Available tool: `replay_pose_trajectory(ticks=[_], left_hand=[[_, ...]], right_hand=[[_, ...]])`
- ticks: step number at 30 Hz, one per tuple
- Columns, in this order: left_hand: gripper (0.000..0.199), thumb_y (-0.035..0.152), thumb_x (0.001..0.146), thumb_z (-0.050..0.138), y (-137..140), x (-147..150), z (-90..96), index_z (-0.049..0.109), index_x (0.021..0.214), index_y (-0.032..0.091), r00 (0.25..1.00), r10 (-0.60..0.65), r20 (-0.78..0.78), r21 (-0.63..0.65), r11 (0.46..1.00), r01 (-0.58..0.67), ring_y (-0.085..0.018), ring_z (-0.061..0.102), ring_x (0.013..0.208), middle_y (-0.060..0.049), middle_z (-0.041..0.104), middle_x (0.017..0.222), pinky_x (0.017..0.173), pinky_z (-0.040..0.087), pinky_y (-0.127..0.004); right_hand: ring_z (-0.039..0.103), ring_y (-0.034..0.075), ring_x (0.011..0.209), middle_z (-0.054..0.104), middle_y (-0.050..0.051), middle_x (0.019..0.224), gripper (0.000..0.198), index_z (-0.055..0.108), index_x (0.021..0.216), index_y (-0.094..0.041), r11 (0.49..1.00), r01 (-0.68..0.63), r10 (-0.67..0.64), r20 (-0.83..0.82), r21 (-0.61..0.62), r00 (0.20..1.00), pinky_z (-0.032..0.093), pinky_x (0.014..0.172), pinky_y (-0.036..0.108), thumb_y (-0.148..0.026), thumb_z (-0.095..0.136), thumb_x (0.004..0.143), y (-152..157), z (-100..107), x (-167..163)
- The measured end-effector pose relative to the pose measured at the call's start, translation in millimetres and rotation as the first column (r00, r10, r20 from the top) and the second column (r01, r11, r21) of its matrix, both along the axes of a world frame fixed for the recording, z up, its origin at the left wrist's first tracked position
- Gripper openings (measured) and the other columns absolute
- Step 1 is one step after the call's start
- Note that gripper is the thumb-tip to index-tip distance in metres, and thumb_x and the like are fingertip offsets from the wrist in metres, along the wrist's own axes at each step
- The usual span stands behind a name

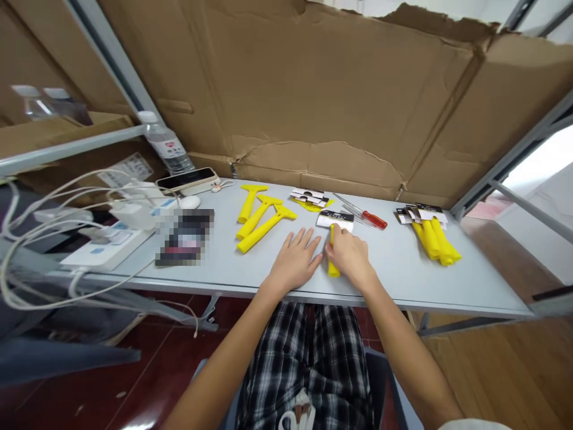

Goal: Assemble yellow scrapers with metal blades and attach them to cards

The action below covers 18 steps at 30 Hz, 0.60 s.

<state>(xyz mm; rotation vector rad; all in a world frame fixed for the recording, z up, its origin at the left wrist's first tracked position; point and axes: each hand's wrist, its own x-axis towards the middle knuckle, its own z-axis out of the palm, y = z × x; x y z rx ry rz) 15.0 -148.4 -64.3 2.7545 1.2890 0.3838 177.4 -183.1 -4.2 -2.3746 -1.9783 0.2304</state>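
Observation:
My right hand point(351, 254) is closed around a yellow handled tool point(333, 270) that lies on the table near its front edge. A black-and-white card point(335, 220) covers the tool's far end, so its head is hidden. My left hand point(296, 261) rests palm down with fingers spread, just left of that tool. Further left lie a few yellow T-shaped tools point(267, 229) with thick round handles and no cards on them. Behind my hands are loose black-and-white cards point(308, 195) with a flat yellow piece under them.
A red-handled screwdriver point(374, 220) lies behind my right hand. Several carded yellow tools point(433, 239) are piled at the right. Leftward are a blurred dark object point(185, 237), a phone point(188, 179), a water bottle point(166, 143) and a power strip point(107, 251) with tangled cables. Cardboard point(340, 89) walls the back.

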Motion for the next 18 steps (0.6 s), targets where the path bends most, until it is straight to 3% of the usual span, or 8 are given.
replay_pose_trajectory(ticks=[6,11,14,18], left_hand=[[0.053,0.044,0.11,0.036,2,-2,0.2,0.055,0.156,0.026,0.999,-0.034,0.007,0.001,0.999,0.034,-0.038,0.031,0.161,-0.015,0.037,0.172,0.129,0.024,-0.063],[0.055,0.046,0.109,0.036,4,-3,-2.5,0.057,0.155,0.023,1.0,-0.026,0.004,-0.003,1.0,0.026,-0.039,0.031,0.16,-0.016,0.039,0.171,0.129,0.024,-0.061],[0.055,0.046,0.109,0.036,4,-3,-2.6,0.057,0.155,0.024,1.0,-0.02,0.003,-0.001,1.0,0.02,-0.038,0.032,0.161,-0.014,0.039,0.171,0.129,0.024,-0.061],[0.055,0.046,0.109,0.036,3,-3,-1.5,0.057,0.155,0.024,1.0,-0.023,0.001,-0.002,1.0,0.023,-0.037,0.032,0.16,-0.014,0.039,0.171,0.13,0.024,-0.061]], right_hand=[[0.065,0.027,0.107,0.061,0.014,0.129,0.052,0.047,0.146,-0.022,1.0,-0.016,0.015,-0.044,-0.027,0.999,0.048,0.094,0.04,-0.033,0.041,0.095,-38,-3,35],[0.064,0.027,0.108,0.061,0.013,0.13,0.066,0.04,0.159,-0.024,0.999,-0.015,0.016,-0.03,0.044,0.999,0.048,0.096,0.04,-0.035,0.041,0.094,-75,2,75],[0.062,0.027,0.113,0.061,0.015,0.133,0.069,0.041,0.161,-0.018,0.988,-0.02,0.019,0.004,0.156,1.0,0.047,0.102,0.039,-0.037,0.043,0.094,-86,20,113],[0.061,0.024,0.104,0.065,0.016,0.124,0.068,0.046,0.159,-0.017,0.927,0.178,-0.213,0.073,0.332,0.974,0.044,0.097,0.035,-0.039,0.051,0.094,-84,54,193]])
